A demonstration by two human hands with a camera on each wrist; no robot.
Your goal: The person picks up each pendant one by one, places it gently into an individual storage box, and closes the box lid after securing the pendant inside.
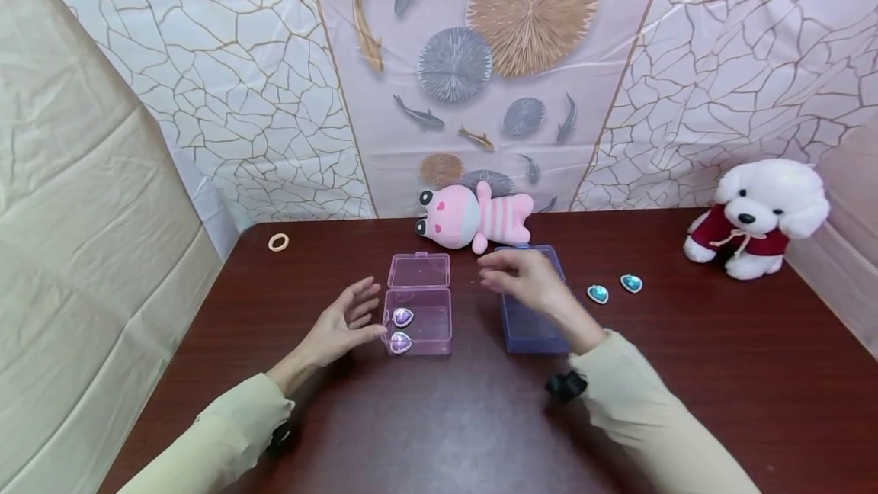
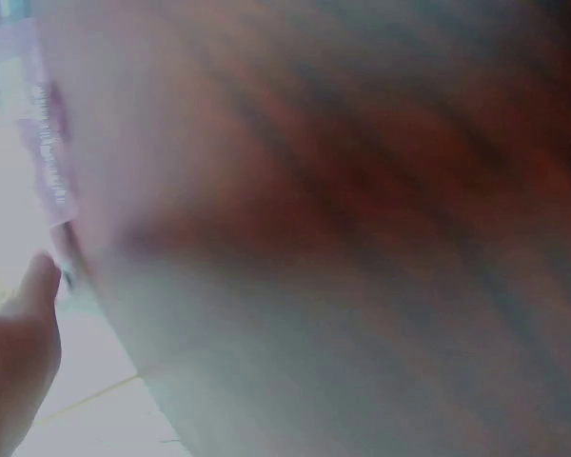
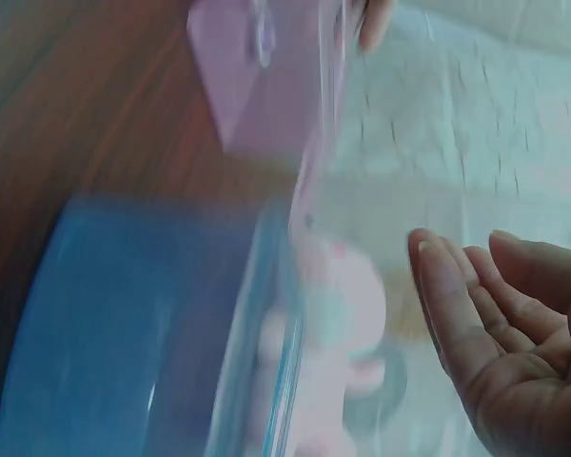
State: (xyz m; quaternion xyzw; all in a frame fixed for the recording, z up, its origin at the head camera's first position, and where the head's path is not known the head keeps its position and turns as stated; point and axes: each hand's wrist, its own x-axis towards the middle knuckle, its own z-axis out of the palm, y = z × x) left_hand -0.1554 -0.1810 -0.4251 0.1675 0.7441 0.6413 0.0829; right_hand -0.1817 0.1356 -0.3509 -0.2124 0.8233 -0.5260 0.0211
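Observation:
A clear pink plastic box [image 1: 435,322] stands with its lid tipped back. Along its left side lie two purple heart-shaped gems [image 1: 402,317] with pale beaded rims. My left hand [image 1: 339,326] is just left of this box, fingers spread and thumb tip right at the box's edge. Over the open blue box [image 1: 531,332] hovers my right hand [image 1: 527,280], hiding part of its lid and inside. The right wrist view shows that hand's fingers [image 3: 447,286] loosely bent, thumb apart from them, holding nothing. Two teal heart-shaped gems [image 1: 597,294] lie right of the blue box.
Behind the boxes a pink striped plush toy [image 1: 456,218] lies on its side. A white plush dog [image 1: 761,212] in a red top sits at the back right. The small pale ring [image 1: 278,242] is at the back left of the dark wooden table [image 1: 439,418].

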